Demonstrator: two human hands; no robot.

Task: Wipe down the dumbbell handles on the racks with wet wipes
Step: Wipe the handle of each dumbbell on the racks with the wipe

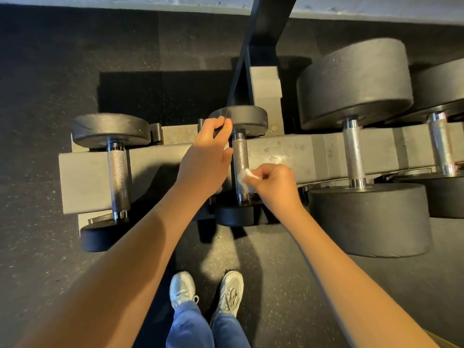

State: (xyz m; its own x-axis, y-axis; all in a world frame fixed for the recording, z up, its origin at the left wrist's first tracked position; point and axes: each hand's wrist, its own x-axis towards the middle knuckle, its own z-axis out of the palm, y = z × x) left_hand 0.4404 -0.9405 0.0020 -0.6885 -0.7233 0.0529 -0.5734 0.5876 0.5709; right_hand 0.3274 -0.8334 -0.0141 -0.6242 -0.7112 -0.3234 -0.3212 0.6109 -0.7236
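— Where is your left hand?

— My left hand point(208, 151) reaches out to the middle dumbbell point(247, 119). My fingers point(218, 121) are bent over the edge of its far round end, and they sit close together. My thumb sticks out to the side, just beside the bar.

— And your other hand?

— My right hand point(275, 185) is curled up small. My thumb and first fingers pinch the wet wipe point(244, 175). It is a little white scrunched-up bit.

— Where is the wipe?

— It touches the handle point(240, 156) of that same dumbbell. It is on the right side of the handle, down near the end that is close to me. The handle is shiny and bumpy.

— What does the dumbbell lie on?

— It lies across the long grey rack point(281, 154). A small dumbbell point(118, 172) lies on the rack to the left, well apart from my hands. A big dumbbell point(354, 151) lies to the right, and part of one more shows at the edge.

— What is down below?

— My two white shoes point(182, 288) stand on the dark, speckled floor point(45, 222), near the rack. My blue trousers point(190, 325) show at the bottom
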